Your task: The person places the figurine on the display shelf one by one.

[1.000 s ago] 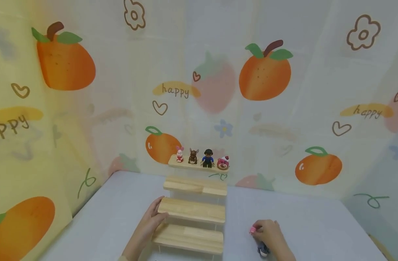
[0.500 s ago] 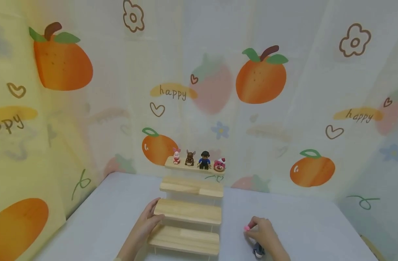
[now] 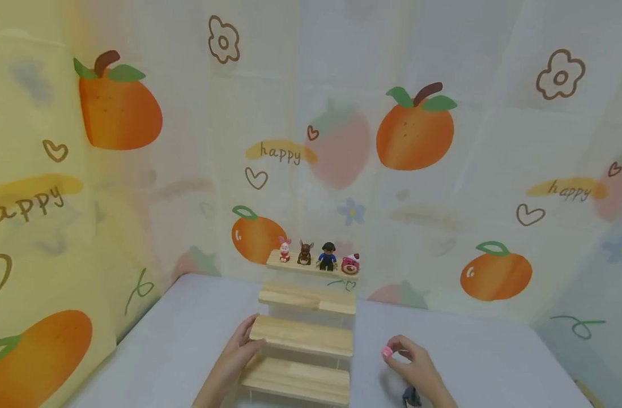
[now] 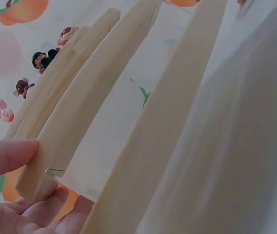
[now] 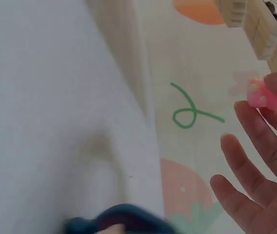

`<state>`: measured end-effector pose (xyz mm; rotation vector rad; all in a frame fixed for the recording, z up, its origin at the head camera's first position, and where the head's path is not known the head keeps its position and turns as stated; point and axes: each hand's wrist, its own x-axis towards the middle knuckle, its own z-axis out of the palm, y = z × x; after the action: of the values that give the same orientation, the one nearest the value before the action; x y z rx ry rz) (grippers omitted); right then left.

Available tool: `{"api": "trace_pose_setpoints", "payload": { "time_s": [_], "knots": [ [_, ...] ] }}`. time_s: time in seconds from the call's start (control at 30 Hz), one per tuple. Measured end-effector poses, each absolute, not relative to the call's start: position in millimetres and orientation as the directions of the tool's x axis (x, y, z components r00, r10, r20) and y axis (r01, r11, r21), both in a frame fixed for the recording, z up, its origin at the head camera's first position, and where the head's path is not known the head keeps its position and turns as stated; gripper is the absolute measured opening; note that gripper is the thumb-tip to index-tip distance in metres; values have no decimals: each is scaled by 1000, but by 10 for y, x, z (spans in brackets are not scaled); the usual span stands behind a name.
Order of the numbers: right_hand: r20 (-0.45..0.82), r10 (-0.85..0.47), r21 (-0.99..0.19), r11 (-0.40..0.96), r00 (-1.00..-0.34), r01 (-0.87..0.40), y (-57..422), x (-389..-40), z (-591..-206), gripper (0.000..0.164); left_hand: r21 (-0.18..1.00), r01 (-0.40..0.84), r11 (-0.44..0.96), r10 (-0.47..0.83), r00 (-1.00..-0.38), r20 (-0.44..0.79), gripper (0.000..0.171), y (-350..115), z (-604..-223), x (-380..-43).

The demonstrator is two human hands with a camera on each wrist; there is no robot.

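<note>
My left hand (image 3: pixel 233 356) grips the left end of a wooden step (image 3: pixel 303 335) on a tiered display rack. In the left wrist view its thumb lies against the board's face, with the fingers beneath. My right hand (image 3: pixel 419 367) pinches a small pink toy figure (image 5: pixel 262 95) between thumb and fingertips, above the white tabletop to the right of the rack. In the right wrist view the other fingers spread away from the toy. Below that hand a dark grey-blue figure (image 3: pixel 410 398) is partly cut off by the frame's lower edge.
Across the rack's top step (image 3: pixel 311 268) stand a pink piglet figure (image 3: pixel 284 251), a brown eared animal (image 3: pixel 305 253), a figure in blue (image 3: pixel 328 258) and a pink bear (image 3: pixel 350 264). A fruit-printed curtain (image 3: pixel 341 85) closes off the table's back and sides.
My right hand has risen off the tabletop with the pink toy figure, moving slightly away from the dark figure. My left hand keeps its grip on the step. The head view has shifted slightly.
</note>
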<state>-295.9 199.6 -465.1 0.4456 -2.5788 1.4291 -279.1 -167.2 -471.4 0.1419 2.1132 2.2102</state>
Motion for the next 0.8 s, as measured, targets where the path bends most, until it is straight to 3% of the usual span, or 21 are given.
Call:
{"api": "trace_pose_setpoints", "payload": {
  "time_s": [0.27, 0.53, 0.8],
  "knots": [
    [444, -208, -770, 409, -872, -490, 1821, -3026, -4397, 11, 998, -2, -60, 141, -990, 6, 70, -1700, -4724, -2788],
    [679, -286, -613, 285, -676, -737, 1509, -3031, -4056, 18, 994, 10, -106, 161, -987, 27, 70, -1680, -4714, -2827],
    [680, -288, -614, 278, -674, -738, 1107, -2993, -3743, 18, 995, 30, -93, 154, -987, 44, 68, -1669, -4701, -2812]
  ]
}}
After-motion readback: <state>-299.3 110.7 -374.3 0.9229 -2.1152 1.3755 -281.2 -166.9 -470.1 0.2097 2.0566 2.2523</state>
